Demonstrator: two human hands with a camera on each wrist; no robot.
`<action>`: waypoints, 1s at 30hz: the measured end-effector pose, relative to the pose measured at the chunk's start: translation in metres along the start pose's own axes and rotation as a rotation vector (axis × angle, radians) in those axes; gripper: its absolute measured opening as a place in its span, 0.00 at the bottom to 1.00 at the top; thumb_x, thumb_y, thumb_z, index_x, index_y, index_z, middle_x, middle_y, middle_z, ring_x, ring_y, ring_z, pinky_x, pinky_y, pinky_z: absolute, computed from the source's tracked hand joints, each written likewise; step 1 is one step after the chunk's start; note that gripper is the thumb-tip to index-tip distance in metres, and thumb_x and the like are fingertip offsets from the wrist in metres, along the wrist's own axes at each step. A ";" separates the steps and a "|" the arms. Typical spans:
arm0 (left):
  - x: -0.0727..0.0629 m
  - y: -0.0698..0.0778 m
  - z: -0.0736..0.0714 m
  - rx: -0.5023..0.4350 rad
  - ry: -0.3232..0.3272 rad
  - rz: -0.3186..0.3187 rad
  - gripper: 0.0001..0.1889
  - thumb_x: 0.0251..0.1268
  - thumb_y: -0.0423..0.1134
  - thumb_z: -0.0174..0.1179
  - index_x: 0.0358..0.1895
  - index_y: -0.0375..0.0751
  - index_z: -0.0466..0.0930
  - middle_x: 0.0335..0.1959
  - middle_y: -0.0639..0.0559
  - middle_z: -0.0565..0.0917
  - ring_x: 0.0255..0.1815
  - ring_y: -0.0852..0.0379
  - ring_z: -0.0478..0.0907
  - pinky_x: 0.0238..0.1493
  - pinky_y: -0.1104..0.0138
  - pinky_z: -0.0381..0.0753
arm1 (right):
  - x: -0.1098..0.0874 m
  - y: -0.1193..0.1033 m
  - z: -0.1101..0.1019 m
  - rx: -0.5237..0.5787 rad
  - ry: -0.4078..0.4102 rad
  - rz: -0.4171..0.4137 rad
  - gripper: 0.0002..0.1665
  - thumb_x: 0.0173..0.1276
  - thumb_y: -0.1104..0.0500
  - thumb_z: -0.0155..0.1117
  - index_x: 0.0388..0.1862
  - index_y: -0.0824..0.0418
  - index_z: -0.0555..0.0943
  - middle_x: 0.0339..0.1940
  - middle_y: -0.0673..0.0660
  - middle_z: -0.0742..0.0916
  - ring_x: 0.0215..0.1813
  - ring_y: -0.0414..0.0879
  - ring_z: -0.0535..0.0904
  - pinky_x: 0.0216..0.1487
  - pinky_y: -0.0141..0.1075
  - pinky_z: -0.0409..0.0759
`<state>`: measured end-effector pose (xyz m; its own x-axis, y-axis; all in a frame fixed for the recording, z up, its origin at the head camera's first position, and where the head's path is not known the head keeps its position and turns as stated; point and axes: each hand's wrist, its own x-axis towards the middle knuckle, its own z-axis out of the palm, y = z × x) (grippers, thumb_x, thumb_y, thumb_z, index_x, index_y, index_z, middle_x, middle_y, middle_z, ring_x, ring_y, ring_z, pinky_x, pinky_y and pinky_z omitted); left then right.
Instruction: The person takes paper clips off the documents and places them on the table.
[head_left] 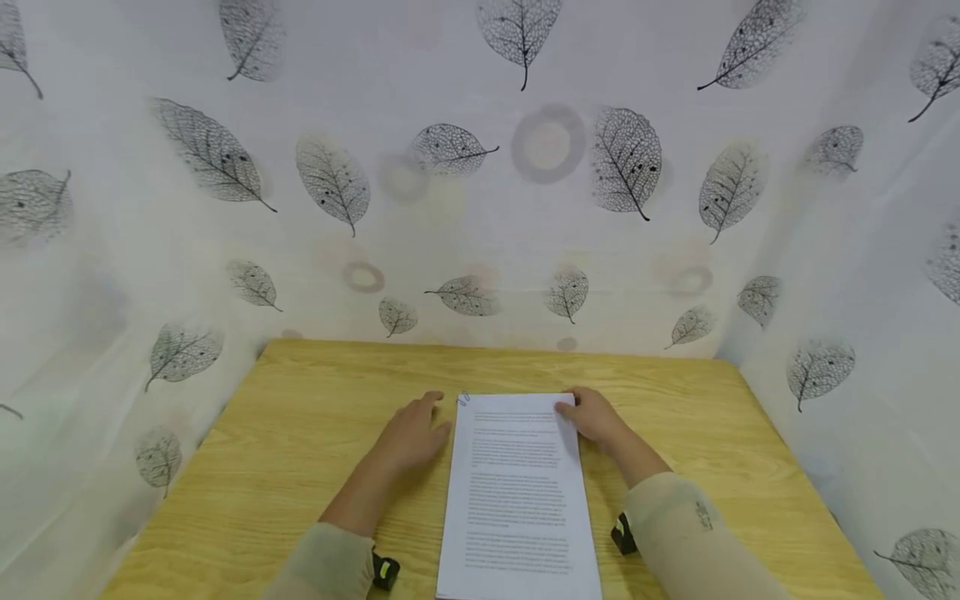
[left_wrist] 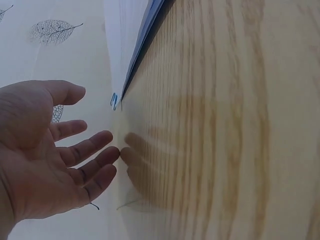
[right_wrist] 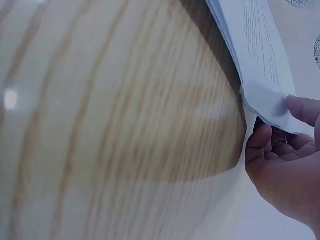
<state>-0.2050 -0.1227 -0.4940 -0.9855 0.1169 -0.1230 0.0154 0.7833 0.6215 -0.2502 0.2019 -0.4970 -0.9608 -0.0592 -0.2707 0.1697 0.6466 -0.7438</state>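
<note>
A stack of printed paper sheets (head_left: 517, 492) lies lengthwise on the wooden table, its far edge between the two hands. Blue paper clips (left_wrist: 114, 101) sit at the far left corner of the stack. My right hand (head_left: 595, 417) pinches the far right corner, thumb on top and the other fingers curled underneath, as the right wrist view shows. To the left of the stack is my left hand (head_left: 408, 435), apart from the paper, its fingers spread and relaxed with nothing in them.
The wood-grain tabletop (head_left: 315, 417) extends on both sides of the paper. Behind it and at the sides hangs a pale sheet (head_left: 480, 225) printed with dark leaves. Each wrist carries a small black camera, one by the left sleeve (head_left: 326, 562) and one by the right sleeve (head_left: 682, 525).
</note>
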 end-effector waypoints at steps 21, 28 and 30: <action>0.044 0.004 0.024 -0.311 0.004 -0.103 0.30 0.81 0.43 0.60 0.76 0.33 0.61 0.71 0.34 0.82 0.74 0.34 0.78 0.79 0.43 0.73 | 0.010 0.016 0.003 0.280 -0.034 -0.001 0.20 0.86 0.59 0.56 0.67 0.70 0.79 0.61 0.66 0.87 0.57 0.51 0.82 0.61 0.40 0.78; 0.054 0.001 0.030 -0.358 0.068 -0.081 0.24 0.79 0.40 0.63 0.70 0.35 0.67 0.63 0.37 0.84 0.64 0.38 0.83 0.71 0.47 0.81 | 0.014 0.017 0.002 0.343 -0.054 0.005 0.19 0.86 0.60 0.56 0.66 0.71 0.79 0.61 0.65 0.88 0.57 0.50 0.82 0.60 0.37 0.78; 0.056 0.002 0.031 -0.360 0.101 -0.075 0.22 0.78 0.39 0.64 0.67 0.36 0.69 0.60 0.38 0.84 0.60 0.41 0.84 0.67 0.48 0.83 | 0.016 0.017 0.001 0.355 -0.056 0.008 0.19 0.86 0.60 0.56 0.66 0.71 0.79 0.61 0.65 0.87 0.58 0.50 0.82 0.62 0.37 0.78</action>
<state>-0.2545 -0.0958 -0.5238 -0.9936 -0.0075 -0.1131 -0.1004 0.5210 0.8476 -0.2620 0.2112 -0.5148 -0.9474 -0.1027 -0.3032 0.2524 0.3431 -0.9047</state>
